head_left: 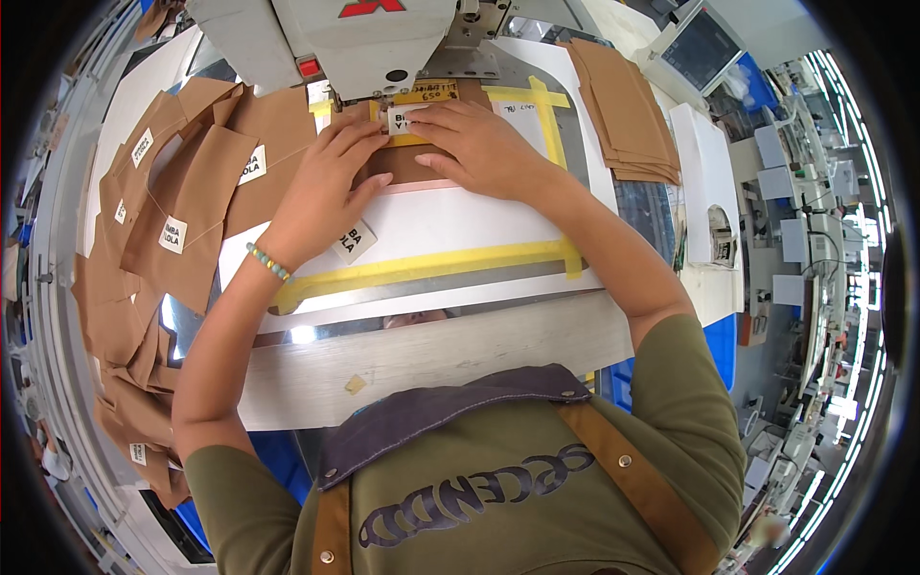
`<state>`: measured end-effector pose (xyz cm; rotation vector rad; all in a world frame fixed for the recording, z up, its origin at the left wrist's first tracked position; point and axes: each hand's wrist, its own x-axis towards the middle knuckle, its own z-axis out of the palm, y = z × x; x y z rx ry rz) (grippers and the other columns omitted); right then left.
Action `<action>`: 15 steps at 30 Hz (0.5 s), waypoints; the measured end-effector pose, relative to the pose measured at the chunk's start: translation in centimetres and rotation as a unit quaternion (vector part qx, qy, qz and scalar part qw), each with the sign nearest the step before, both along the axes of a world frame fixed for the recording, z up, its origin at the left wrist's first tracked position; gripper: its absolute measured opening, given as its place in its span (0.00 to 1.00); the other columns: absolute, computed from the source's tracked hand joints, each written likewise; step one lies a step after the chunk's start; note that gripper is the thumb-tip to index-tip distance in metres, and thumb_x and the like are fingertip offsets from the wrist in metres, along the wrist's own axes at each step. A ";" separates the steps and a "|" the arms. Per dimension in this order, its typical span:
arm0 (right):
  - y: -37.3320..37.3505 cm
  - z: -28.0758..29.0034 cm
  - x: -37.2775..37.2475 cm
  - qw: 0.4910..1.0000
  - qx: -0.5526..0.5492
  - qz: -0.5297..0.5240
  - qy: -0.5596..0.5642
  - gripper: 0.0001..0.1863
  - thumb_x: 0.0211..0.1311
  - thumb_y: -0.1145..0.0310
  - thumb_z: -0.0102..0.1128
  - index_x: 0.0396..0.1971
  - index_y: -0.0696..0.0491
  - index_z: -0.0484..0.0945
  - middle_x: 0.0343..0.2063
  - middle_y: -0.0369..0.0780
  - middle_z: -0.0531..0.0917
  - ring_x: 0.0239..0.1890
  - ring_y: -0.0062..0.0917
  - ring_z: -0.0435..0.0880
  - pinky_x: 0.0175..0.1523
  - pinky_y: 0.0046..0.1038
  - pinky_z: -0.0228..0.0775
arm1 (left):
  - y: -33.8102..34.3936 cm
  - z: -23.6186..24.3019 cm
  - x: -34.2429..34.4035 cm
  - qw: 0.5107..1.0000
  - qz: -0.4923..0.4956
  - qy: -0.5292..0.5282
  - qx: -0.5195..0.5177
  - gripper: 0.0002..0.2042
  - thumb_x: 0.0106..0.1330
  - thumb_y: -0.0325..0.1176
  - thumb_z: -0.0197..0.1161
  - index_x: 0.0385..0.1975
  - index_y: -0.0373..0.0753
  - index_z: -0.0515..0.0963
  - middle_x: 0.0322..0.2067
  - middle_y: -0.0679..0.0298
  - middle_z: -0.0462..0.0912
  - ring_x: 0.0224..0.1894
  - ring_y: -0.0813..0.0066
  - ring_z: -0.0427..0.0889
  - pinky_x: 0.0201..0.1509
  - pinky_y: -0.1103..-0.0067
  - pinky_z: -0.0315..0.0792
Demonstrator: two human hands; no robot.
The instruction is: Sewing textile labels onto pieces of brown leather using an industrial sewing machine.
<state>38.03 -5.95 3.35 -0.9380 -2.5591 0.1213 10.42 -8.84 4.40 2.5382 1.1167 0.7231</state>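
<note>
Both hands, left (321, 196) and right (479, 144), lay flat and open pinning the brown piece (407, 165) top-centre, fingertips probably too near the sewing machine head (359, 43), risking a jab.

Piece under your hands: brown fabric panel (407, 165) with a small white label printed in black (398, 119).
Your left wrist: bracelet of green and yellow beads (267, 262).
Your guides: yellow tape strips (431, 264) on the white table plate (450, 225).
Your machine: grey-white sewing head (335, 38), red button (308, 67).
Your stacks: tan-brown cut pieces (623, 105).
</note>
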 end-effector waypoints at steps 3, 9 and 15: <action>0.4 0.2 0.6 0.999 -0.048 0.006 0.023 0.22 0.78 0.58 0.64 0.62 0.55 0.84 0.66 0.40 0.84 0.68 0.39 0.78 0.74 0.42 0.69 | -1.5 2.1 -0.5 0.999 -0.022 -0.014 -0.025 0.21 0.73 0.28 0.68 0.65 0.35 0.80 0.68 0.54 0.81 0.72 0.50 0.77 0.76 0.63 0.71; 1.2 0.4 0.6 1.000 -0.011 0.021 -0.017 0.23 0.78 0.57 0.64 0.63 0.54 0.84 0.67 0.39 0.83 0.68 0.38 0.77 0.75 0.42 0.67 | -8.1 9.2 4.4 0.817 -0.374 -0.385 -0.213 0.28 0.80 0.33 0.58 0.77 0.32 0.67 0.59 0.36 0.84 0.65 0.45 0.84 0.65 0.57 0.80; 0.6 1.0 0.6 0.999 -0.028 0.012 -0.029 0.24 0.77 0.56 0.65 0.64 0.55 0.84 0.68 0.39 0.82 0.69 0.39 0.76 0.75 0.41 0.67 | -12.4 10.6 7.8 0.718 -0.473 -0.472 -0.195 0.26 0.82 0.32 0.54 0.76 0.29 0.66 0.56 0.32 0.85 0.63 0.43 0.85 0.64 0.58 0.81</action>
